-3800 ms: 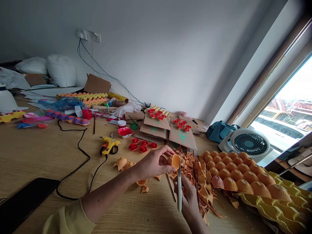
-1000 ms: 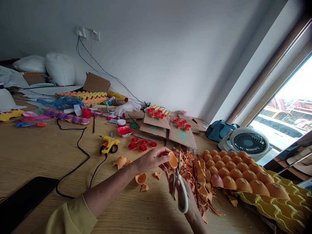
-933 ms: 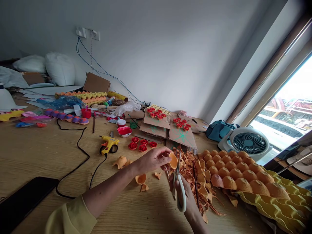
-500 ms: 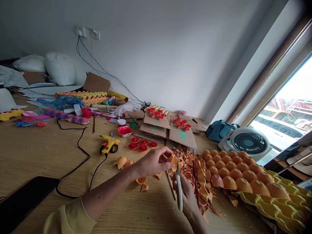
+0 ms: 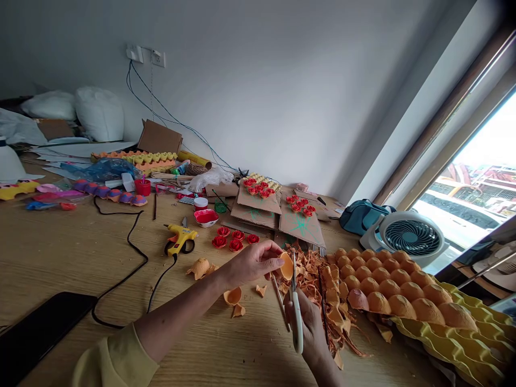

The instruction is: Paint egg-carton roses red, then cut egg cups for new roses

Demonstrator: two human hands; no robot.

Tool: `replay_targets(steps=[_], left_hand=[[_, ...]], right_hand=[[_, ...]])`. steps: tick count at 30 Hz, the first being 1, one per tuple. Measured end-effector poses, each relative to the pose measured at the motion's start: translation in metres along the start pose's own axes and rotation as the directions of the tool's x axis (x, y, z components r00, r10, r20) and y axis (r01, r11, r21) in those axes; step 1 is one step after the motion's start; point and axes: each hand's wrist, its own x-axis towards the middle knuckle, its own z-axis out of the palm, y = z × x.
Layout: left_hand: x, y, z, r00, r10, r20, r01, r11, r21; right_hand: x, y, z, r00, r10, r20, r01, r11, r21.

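Note:
Between the thumb and fingers of my left hand (image 5: 256,264) is an orange egg-carton cup (image 5: 286,266), its hollow side facing me. My right hand (image 5: 309,322) is closed round the white-handled scissors (image 5: 297,322), whose blades point up beside the cup's right edge. Behind and to the right of the scissors lies a heap of orange carton scraps (image 5: 336,301). Loose orange cups (image 5: 233,296) and small pieces rest on the table below and left of my left hand. Several red paper roses (image 5: 236,244) sit beyond my left hand.
A yellow glue gun (image 5: 180,240) with a black cable is at the left. Orange egg cartons (image 5: 401,285) are stacked on yellow ones at the right, before a fan (image 5: 411,236). A black phone-like slab (image 5: 44,333) lies front left.
My left hand has shifted slightly left and turned the cup, so more of its inside shows. The scissors and my right hand have moved a little lower.

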Motion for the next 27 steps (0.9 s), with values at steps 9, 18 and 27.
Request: replay_targets(steps=[9, 18, 27], left_hand=[[-0.002, 0.0, -0.002, 0.998, 0.068, 0.017, -0.069, 0.994, 0.084], [-0.005, -0.003, -0.003, 0.992, 0.115, 0.06, -0.126, 0.964, 0.234], [0.003, -0.011, -0.003, 0.998, 0.058, 0.038, -0.061, 0.994, 0.087]], right_hand=[[0.002, -0.002, -0.001, 1.0, 0.027, 0.009, -0.027, 1.0, -0.012], [0.004, -0.002, 0.0, 1.0, -0.015, -0.016, 0.014, 0.999, -0.051], [0.0, -0.002, 0.001, 1.0, 0.014, 0.01, -0.014, 1.0, 0.024]])
